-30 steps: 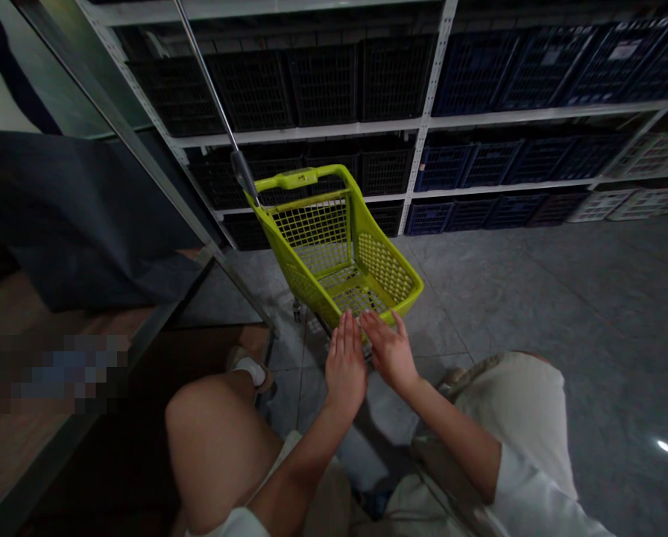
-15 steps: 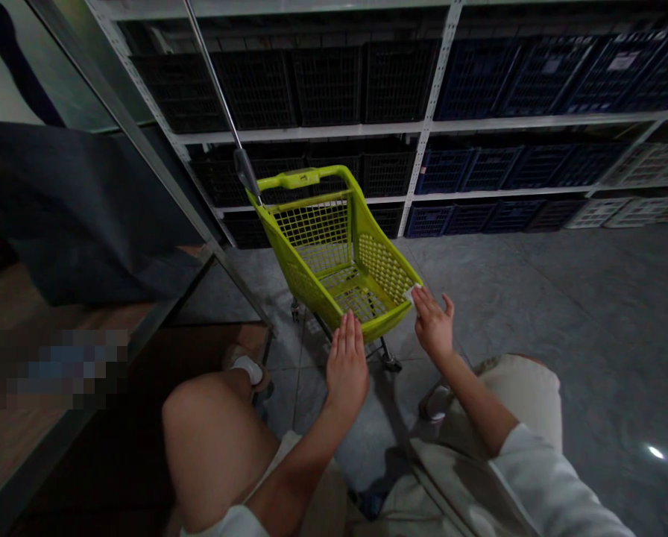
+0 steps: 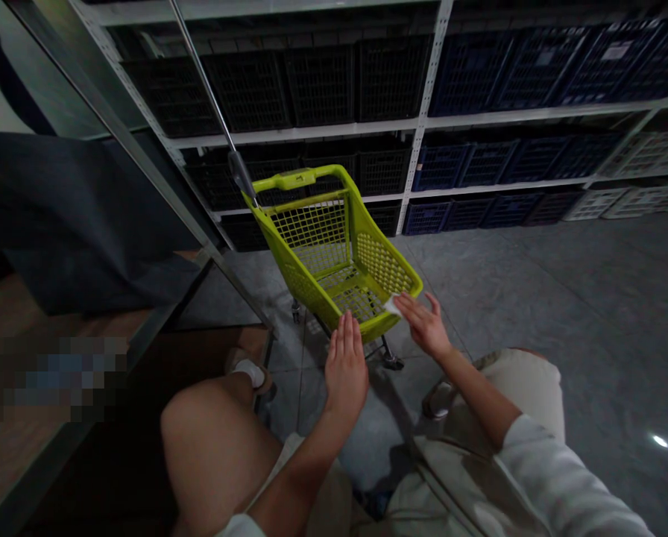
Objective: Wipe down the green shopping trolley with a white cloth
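Note:
A small yellow-green shopping cart [image 3: 294,276] stands on the floor in front of my knees, its basket holding nothing I can see. My left hand [image 3: 346,365] lies at the cart's near left corner, fingers straight and side by side over the rim, the thumb hidden. With my right hand [image 3: 423,324] I press a white tissue [image 3: 392,304] to the near rim, right of the middle. Its fingers are nearly straight over the tissue, and one finger stands away from the others. A metal pole [image 3: 203,71] rises from a grey holder [image 3: 241,177] at the cart's handle.
Behind the cart stands a white metal shelf rack [image 3: 312,133] with rows of black crates [image 3: 320,86] and blue crates [image 3: 471,74]. On the left is a metal-framed table [image 3: 82,418] with dark cloth [image 3: 88,216] hanging over it. Grey tiled floor [image 3: 535,291] extends to the right.
My right hand has slid the tissue leftward along the cart's rim, from the right corner toward the middle of the near edge. My left hand has stayed at its corner.

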A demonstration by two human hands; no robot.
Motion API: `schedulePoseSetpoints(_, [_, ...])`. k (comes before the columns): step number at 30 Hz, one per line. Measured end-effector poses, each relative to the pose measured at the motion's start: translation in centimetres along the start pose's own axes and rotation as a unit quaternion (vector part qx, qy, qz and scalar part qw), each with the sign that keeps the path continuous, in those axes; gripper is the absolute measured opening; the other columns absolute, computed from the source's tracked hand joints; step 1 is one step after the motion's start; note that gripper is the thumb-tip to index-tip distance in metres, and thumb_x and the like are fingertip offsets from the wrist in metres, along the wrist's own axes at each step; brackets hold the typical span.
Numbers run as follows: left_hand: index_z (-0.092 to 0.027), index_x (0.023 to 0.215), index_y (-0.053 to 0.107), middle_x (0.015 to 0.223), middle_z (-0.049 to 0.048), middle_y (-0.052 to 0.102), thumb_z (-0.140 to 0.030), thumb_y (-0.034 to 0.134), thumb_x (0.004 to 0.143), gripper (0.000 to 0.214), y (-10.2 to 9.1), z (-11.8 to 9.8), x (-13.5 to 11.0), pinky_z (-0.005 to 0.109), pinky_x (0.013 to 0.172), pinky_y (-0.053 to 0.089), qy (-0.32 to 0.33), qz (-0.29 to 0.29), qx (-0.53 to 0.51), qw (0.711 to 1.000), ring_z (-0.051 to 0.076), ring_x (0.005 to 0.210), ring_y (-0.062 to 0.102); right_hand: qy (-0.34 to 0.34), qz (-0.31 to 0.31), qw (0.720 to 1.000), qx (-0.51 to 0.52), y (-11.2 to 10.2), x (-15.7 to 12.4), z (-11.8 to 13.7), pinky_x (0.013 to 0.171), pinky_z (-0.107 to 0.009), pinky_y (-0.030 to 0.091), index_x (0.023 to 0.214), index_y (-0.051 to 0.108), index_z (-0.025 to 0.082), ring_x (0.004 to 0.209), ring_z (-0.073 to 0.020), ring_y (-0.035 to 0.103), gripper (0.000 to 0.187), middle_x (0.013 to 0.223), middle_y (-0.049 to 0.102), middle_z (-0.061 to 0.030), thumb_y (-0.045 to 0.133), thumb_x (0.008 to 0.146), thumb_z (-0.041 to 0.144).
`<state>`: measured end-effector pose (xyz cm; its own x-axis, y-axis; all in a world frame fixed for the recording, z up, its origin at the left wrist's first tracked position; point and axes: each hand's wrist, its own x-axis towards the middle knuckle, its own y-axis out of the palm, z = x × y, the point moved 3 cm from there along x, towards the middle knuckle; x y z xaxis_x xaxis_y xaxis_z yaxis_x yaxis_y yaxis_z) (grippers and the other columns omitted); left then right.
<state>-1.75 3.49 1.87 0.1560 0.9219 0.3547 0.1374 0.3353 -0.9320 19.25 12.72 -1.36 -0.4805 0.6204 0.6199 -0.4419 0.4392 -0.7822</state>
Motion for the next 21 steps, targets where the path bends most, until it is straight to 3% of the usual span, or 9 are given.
schedulePoseSetpoints(2, [-0.003, 0.152, 0.034, 0.163, 0.019, 0.027, -0.004, 0.042, 0.086, 0.066, 0.2, -0.1, 0.1, 0.043, 0.122, 0.033, 0.002, 0.004, 0.004, 1.0, 0.027, 0.152, 0.026, 0.071, -0.023, 0.997, -0.03, -0.3, -0.3, -2.9, 0.122, -0.053, 0.009, 0.15, 0.042, 0.027, 0.14, -0.0208, 0.048, 0.073, 0.142, 0.061, -0.0074, 0.038, 0.081, 0.002])
schedulePoseSetpoints(4, [-0.001, 0.152, 0.034, 0.163, 0.0194, 0.026, -0.003, 0.041, 0.087, 0.065, 0.4, -0.2, 0.1, 0.043, 0.122, 0.033, 0.002, 0.008, 0.009, 1.0, 0.028, 0.152, 0.027, 0.134, -0.039, 0.989, -0.047, -0.2, -0.2, -3.3, 0.121, -0.055, 0.008, 0.148, 0.044, 0.026, 0.141, -0.0224, 0.047, 0.073, 0.143, 0.06, -0.0082, 0.04, 0.079, 0.002])
schedulePoseSetpoints(6, [0.0, 0.152, 0.033, 0.163, 0.02, 0.026, -0.002, 0.04, 0.087, 0.065, 0.7, -0.3, 0.2, 0.043, 0.121, 0.034, -0.002, 0.01, 0.013, 1.0, 0.028, 0.151, 0.027, 0.182, -0.05, 0.981, -0.045, 0.3, 0.1, -1.0, 0.121, -0.056, 0.009, 0.148, 0.045, 0.023, 0.142, -0.0232, 0.046, 0.073, 0.144, 0.059, -0.01, 0.04, 0.078, 0.002])
schedulePoseSetpoints(8, [0.0, 0.152, 0.033, 0.163, 0.0204, 0.025, -0.001, 0.039, 0.087, 0.065, 0.8, -0.3, 0.2, 0.043, 0.122, 0.033, -0.005, 0.006, 0.014, 1.0, 0.028, 0.152, 0.026, 0.199, -0.044, 0.979, -0.022, 0.8, 0.7, 3.0, 0.121, -0.054, 0.009, 0.147, 0.045, 0.02, 0.142, -0.0233, 0.045, 0.072, 0.145, 0.058, -0.0114, 0.04, 0.078, 0.002])
schedulePoseSetpoints(11, [-0.002, 0.152, 0.032, 0.163, 0.0194, 0.026, -0.003, 0.04, 0.088, 0.065, 0.7, -0.1, 0.2, 0.043, 0.123, 0.031, -0.003, -0.002, 0.012, 1.0, 0.027, 0.153, 0.023, 0.14, 0.008, 0.989, 0.037, 1.2, 1.6, 9.3, 0.122, -0.049, 0.009, 0.149, 0.043, 0.019, 0.144, -0.0205, 0.041, 0.073, 0.147, 0.056, -0.0103, 0.039, 0.078, 0.001])
schedulePoseSetpoints(14, [-0.001, 0.153, 0.031, 0.163, 0.0196, 0.026, -0.004, 0.039, 0.088, 0.066, 0.4, 0.1, 0.1, 0.043, 0.123, 0.031, 0.001, 0.003, 0.017, 1.0, 0.027, 0.152, 0.024, 0.056, 0.057, 0.994, 0.07, 0.7, 1.9, 11.4, 0.123, -0.048, 0.008, 0.152, 0.037, 0.02, 0.147, -0.0186, 0.037, 0.076, 0.151, 0.052, -0.0094, 0.038, 0.079, 0.0])
schedulePoseSetpoints(16, [0.0, 0.153, 0.03, 0.163, 0.02, 0.024, -0.004, 0.04, 0.087, 0.066, 0.3, 0.2, 0.0, 0.043, 0.122, 0.032, 0.007, 0.012, 0.022, 1.0, 0.027, 0.152, 0.024, -0.001, 0.08, 0.994, 0.071, 0.0, 1.7, 9.6, 0.123, -0.052, 0.003, 0.154, 0.035, 0.024, 0.146, -0.0185, 0.038, 0.079, 0.151, 0.052, -0.0078, 0.037, 0.079, -0.001])
schedulePoseSetpoints(18, [0.0, 0.153, 0.03, 0.164, 0.0198, 0.024, -0.004, 0.041, 0.086, 0.068, 0.2, 0.2, -0.1, 0.043, 0.122, 0.032, 0.012, 0.017, 0.024, 1.0, 0.027, 0.153, 0.023, -0.031, 0.09, 0.994, 0.06, -0.8, 1.2, 5.7, 0.122, -0.055, -0.001, 0.153, 0.035, 0.026, 0.144, -0.0186, 0.042, 0.082, 0.149, 0.054, -0.0061, 0.036, 0.077, -0.003])
schedulePoseSetpoints(21, [-0.003, 0.154, 0.03, 0.163, 0.0191, 0.026, -0.004, 0.043, 0.084, 0.07, 0.1, 0.0, -0.1, 0.043, 0.122, 0.033, 0.014, 0.011, 0.018, 1.0, 0.027, 0.153, 0.022, 0.023, 0.065, 0.998, 0.013, -1.8, 0.4, -1.1, 0.121, -0.059, 0.0, 0.15, 0.041, 0.027, 0.142, -0.0213, 0.045, 0.08, 0.146, 0.057, -0.0056, 0.036, 0.076, -0.003])
